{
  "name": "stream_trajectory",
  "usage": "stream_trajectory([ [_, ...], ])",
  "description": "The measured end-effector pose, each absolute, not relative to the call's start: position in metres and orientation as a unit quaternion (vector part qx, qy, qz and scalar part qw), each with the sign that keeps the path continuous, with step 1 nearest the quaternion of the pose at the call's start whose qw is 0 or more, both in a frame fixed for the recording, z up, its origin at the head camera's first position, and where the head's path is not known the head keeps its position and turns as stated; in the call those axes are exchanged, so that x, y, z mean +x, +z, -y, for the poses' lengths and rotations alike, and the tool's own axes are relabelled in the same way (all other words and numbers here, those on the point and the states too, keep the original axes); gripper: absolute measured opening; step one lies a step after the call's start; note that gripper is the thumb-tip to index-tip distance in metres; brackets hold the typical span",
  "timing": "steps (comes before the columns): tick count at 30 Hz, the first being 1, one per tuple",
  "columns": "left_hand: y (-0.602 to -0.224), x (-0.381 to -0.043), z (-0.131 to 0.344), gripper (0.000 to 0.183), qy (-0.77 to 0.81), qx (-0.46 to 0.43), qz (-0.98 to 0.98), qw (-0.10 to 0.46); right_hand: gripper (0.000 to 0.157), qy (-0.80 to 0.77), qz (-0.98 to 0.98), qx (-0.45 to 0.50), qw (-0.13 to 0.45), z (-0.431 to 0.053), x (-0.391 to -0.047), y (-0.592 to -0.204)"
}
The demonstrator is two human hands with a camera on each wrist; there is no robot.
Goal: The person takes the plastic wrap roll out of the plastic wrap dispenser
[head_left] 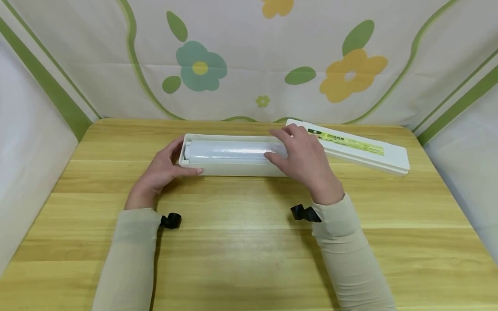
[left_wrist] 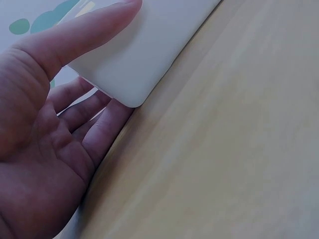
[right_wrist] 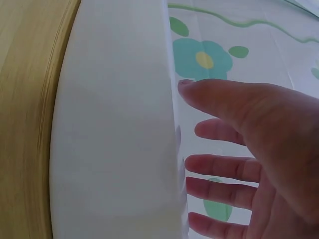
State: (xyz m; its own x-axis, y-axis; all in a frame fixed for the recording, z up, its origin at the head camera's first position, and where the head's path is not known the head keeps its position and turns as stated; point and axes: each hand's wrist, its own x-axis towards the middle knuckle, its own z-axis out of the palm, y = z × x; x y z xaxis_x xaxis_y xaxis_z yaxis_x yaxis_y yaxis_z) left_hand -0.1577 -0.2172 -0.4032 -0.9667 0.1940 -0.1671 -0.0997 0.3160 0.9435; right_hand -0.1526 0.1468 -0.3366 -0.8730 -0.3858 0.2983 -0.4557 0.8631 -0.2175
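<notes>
A long white cling film box point(head_left: 233, 169) lies lidless on the table, with a shiny roll of cling film point(head_left: 229, 151) inside. My left hand point(head_left: 161, 172) grips the box's left end, the thumb along its front wall and the fingers behind the end. The left wrist view shows this white corner point(left_wrist: 124, 74) between thumb and fingers. Over the right end of the roll hovers my right hand point(head_left: 305, 157), its fingers spread and loosely bent, hiding that end of the box. In the right wrist view, the thumb and fingertips point(right_wrist: 199, 162) appear just beyond the box's upper edge, with nothing between them.
The white lid point(head_left: 362, 149), with a yellow-green label, lies slanted at the back right behind my right hand. A flowered curtain point(head_left: 249, 65) hangs along the table's back edge. The wooden table point(head_left: 233, 250) stretches toward me. Small black wrist cameras point(head_left: 171, 220) sit at both sleeves.
</notes>
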Motion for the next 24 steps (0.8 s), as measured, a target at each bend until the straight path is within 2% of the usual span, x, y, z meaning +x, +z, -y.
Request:
stream_trajectory([
  [10,-0.406,-0.158,0.216,0.107,0.598,0.025,-0.792,0.123,0.049,0.151,0.957,0.24,0.065,-0.14,-0.157,-0.339],
  [24,-0.403,-0.158,0.216,0.105,0.597,0.015,-0.793,0.122,0.06,0.159,0.963,0.219,-0.006,-0.14,-0.164,-0.337],
])
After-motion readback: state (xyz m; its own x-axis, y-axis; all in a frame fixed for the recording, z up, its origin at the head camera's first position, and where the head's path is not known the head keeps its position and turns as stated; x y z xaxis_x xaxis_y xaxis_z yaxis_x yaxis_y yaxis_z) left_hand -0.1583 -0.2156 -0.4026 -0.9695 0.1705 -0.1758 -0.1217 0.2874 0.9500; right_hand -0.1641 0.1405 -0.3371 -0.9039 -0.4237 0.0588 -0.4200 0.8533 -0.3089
